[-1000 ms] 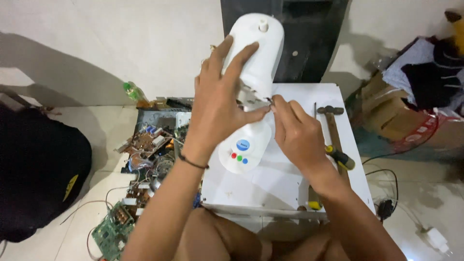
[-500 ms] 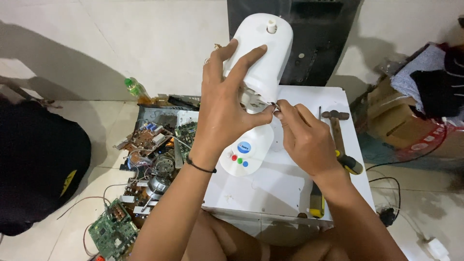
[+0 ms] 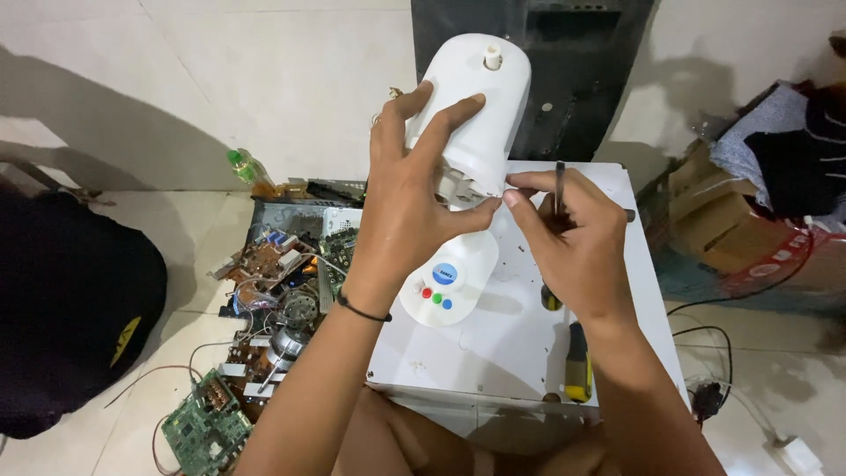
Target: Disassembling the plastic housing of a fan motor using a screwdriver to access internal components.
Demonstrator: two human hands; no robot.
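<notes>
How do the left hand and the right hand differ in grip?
The left hand spreads wide over the white appliance housing; the right hand pinches at the housing's edge with its fingertips. The right hand also holds a thin dark tool; the left holds none. Both touch the housing.

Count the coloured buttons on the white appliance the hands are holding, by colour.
Buttons on the appliance, held by the left hand with the right hand beside it:
Red button: 1
Green button: 1
Blue button: 1
Total: 3
</notes>
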